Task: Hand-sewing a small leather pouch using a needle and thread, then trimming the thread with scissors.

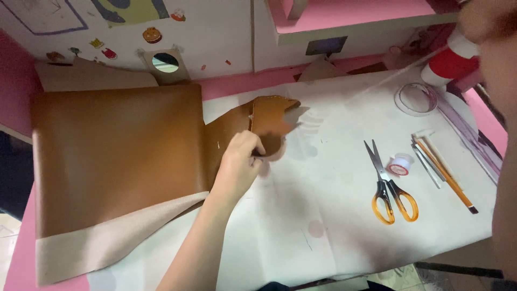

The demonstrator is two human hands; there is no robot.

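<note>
A pink tabletop [16,264] carries a white paper sheet [323,215] that covers most of the work area. A white wall with stickers stands behind it.

A large brown leather sheet [113,156] lies on the left part of the tabletop, with its pale fabric backing [107,242] folded out along the near edge. A smaller cut leather piece [272,121] lies at the sheet's right edge, on the paper.

The left hand [239,161] reaches in from below. Its fingers are curled together and press down on the leather piece at its lower edge. Whether they pinch it or only hold it flat cannot be told.

The right hand [476,19] is blurred at the upper right corner, at the top of a white and red bottle [449,62]. Its grip cannot be told.

On the paper to the right lie orange-handled scissors [390,186], closed. A small tape roll [400,163] sits just beside the blades. Several pencils and strips [441,172] lie further right. A clear ring [416,98] lies near the bottle.
</note>
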